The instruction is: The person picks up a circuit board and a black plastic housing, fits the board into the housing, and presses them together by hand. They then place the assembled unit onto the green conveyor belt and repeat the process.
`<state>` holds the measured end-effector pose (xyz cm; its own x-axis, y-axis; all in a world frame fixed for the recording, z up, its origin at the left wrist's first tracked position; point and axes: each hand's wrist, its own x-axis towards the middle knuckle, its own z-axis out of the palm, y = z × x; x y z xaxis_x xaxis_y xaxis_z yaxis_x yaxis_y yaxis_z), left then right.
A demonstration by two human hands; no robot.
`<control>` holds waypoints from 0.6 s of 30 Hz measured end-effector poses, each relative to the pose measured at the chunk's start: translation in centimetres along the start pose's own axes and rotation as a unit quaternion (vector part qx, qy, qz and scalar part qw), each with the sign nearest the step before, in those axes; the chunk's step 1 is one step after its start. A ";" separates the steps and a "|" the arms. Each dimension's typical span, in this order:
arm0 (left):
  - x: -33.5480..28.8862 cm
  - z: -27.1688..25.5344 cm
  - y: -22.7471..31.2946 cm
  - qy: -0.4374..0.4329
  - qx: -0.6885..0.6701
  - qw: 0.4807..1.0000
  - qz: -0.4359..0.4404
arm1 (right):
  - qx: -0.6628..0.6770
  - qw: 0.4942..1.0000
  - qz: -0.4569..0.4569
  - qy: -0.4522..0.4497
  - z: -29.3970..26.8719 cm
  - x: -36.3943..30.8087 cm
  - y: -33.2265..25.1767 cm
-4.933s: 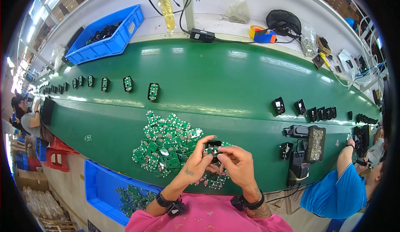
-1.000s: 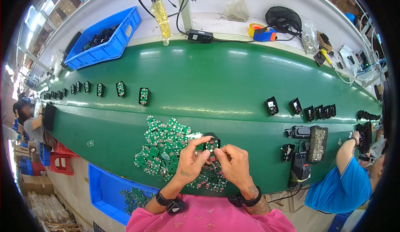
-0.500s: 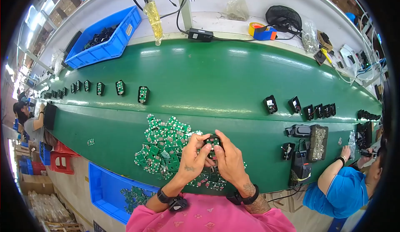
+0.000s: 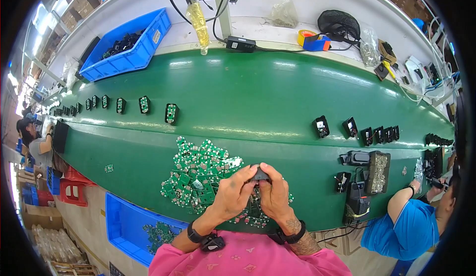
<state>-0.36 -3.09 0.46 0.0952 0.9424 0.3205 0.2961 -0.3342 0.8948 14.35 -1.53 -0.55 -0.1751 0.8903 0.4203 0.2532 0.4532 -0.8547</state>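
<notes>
A small black plastic housing (image 4: 260, 175) sits between my two hands, tipped so that its dark outer side shows. My left hand (image 4: 233, 190) grips it from the left and my right hand (image 4: 274, 191) from the right, fingertips on its top edge. Whatever is inside the housing is turned out of sight. Below and left of my hands spreads a heap of green circuit boards (image 4: 196, 169), and several more lie partly under my wrists. Farther off to the left, a black housing with a green board in it (image 4: 171, 113) stands on the green bench.
More board-filled housings (image 4: 120, 105) line the bench leftward. Open black housings (image 4: 321, 126) stand at right, near a walkie-talkie-like black device (image 4: 358, 199) and a box of small metal parts (image 4: 379, 172). A blue bin (image 4: 124, 53) sits at the back left; a co-worker (image 4: 404, 226) sits at right.
The housing has tilted in my hands: its open face with the board showed before, and now its dark outer side does. My fingers have closed over its top edge.
</notes>
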 end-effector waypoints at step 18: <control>16.0 -5.2 -10.9 -0.009 -0.113 0.964 -0.240 | -0.202 0.966 0.100 0.124 -5.9 -1.9 2.0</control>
<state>-7.03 15.57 -2.58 0.0163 0.9884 -0.1511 0.0951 0.1489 0.9843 20.79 -2.05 -1.21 0.1368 0.9221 0.3620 0.6174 0.2064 -0.7591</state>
